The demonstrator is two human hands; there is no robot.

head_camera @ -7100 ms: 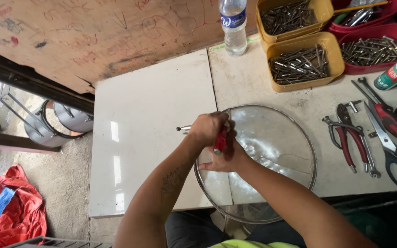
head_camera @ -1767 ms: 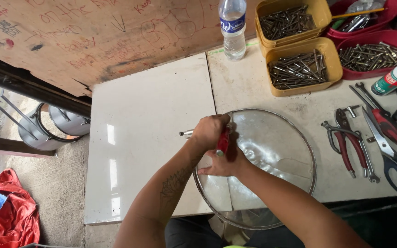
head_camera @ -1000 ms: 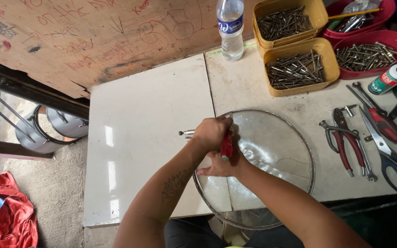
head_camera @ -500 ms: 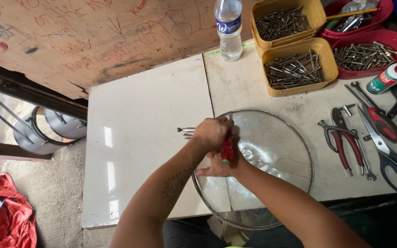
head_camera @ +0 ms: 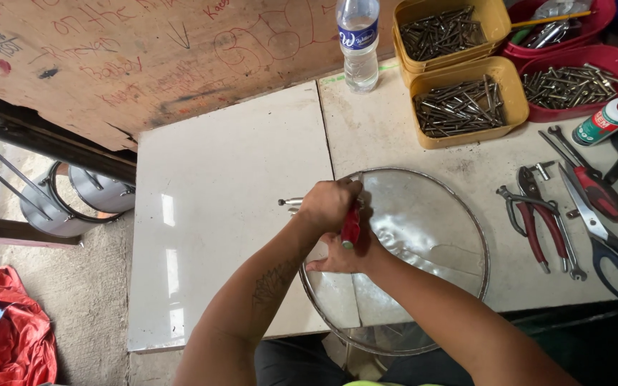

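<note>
One round metal lid (head_camera: 423, 236) lies on the worktop (head_camera: 230, 214), overhanging its near edge. Left hand (head_camera: 329, 206) is closed around one red-handled tool (head_camera: 350, 227) at the lid's left rim; right hand (head_camera: 341, 257) presses flat on the lid just below. Beyond the lid: one bottle (head_camera: 358, 43), two yellow trays (head_camera: 466, 100) of nails. Right of it: pliers (head_camera: 538, 221). Since half a second ago both hands stay put

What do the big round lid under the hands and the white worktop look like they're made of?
The round lid looks like thin polished metal, probably steel or aluminium: silvery, with a rolled rim and warped reflections. The white worktop looks like glazed ceramic tile: glossy, with sharp window reflections and a straight joint line.
</note>
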